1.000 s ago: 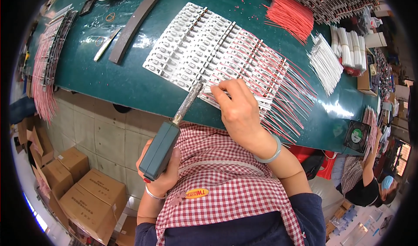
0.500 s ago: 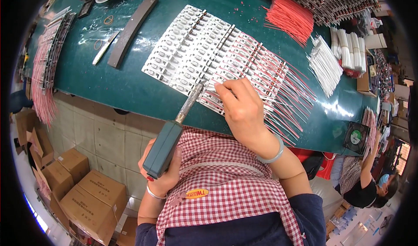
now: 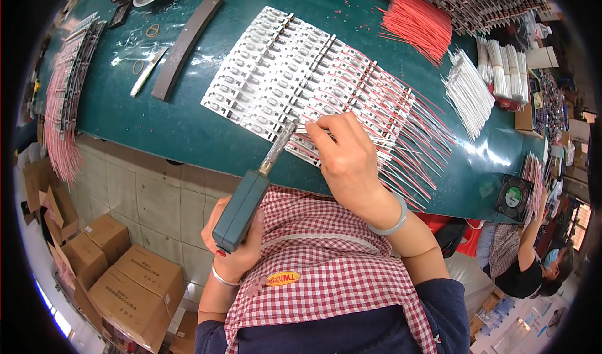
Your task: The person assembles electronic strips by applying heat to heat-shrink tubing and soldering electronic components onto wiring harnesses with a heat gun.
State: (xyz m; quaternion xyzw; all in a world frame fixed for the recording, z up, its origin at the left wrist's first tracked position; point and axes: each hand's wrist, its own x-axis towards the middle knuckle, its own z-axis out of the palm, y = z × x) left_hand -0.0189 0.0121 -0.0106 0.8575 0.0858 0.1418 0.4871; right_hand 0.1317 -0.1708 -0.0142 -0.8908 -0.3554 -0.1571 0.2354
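The left hand (image 3: 235, 253) grips a green soldering iron (image 3: 251, 194), its tip at the white strips (image 3: 276, 72) on the bench (image 3: 175, 128). The right hand (image 3: 345, 159) pinches a thin wire (image 3: 300, 130) there.

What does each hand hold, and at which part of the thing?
The left hand holds a soldering iron by its green handle. The right hand pinches a thin wire near its end.
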